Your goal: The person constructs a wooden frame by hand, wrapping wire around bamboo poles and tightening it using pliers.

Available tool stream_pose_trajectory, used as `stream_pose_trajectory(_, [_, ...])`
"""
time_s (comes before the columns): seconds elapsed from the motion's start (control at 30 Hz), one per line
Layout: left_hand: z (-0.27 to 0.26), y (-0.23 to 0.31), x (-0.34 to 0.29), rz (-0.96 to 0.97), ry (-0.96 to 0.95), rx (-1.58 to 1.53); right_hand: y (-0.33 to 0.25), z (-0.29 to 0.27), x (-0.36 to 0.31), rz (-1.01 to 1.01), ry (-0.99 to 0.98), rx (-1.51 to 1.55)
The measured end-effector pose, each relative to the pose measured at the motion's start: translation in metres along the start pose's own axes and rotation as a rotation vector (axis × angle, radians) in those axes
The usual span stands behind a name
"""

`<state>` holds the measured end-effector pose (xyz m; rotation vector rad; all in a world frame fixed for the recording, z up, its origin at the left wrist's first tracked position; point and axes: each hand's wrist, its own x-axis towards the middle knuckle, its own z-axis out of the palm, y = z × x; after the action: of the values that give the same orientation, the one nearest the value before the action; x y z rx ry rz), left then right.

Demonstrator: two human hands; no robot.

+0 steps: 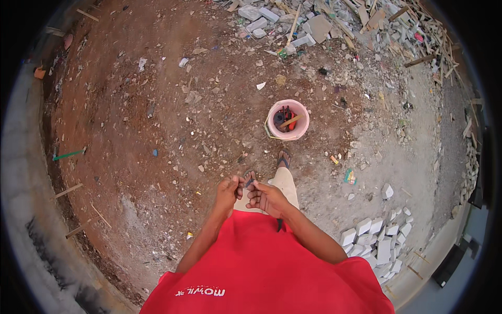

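- Apparently the work in hand is a fine, fingertip one: both hands meet in front of the body, over the light trousers [285, 187].
- The left hand [229, 192] has its fingers bent in toward the right; whether it grips something thin or nothing at all, I cannot tell.
- The right hand [266, 199] has curled fingers, with the thumb and forefinger close together; its grasp cannot be told either, as anything between the fingertips is too small to make out against the dark sandal [249, 183] behind.
- I judge that a next move with hands placed like this calls for steady wrists and a light pinch.
- The pinkish bucket [303, 109] stands upright on the ground just ahead of the right foot [284, 158], apart from both hands.
- Inside it lie a wooden stick [288, 123], something red [293, 126] and dark items hard to identify.
- Stones and litter dot the ground, including a green packet [350, 177] to the right.
- White blocks [384, 251] lie heaped at the lower right, and rubble [319, 29] spreads across the upper right; loose footing seems the main hindrance, while nothing stands between person and bucket.
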<state>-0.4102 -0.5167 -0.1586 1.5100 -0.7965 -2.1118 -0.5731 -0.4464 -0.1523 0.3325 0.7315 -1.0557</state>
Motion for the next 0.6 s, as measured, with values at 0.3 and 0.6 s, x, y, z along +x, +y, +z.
stream_pose_trajectory(0.3, [-0.042,-0.108,0.006,-0.255,0.904,-0.243,-0.171,-0.269,0.237,-0.055,0.428,-1.725])
stream_pose_trajectory(0.6, [0.048,-0.168,0.005,-0.607,1.284,-0.230,-0.357,-0.433,0.494,-0.090,-0.251,-2.992])
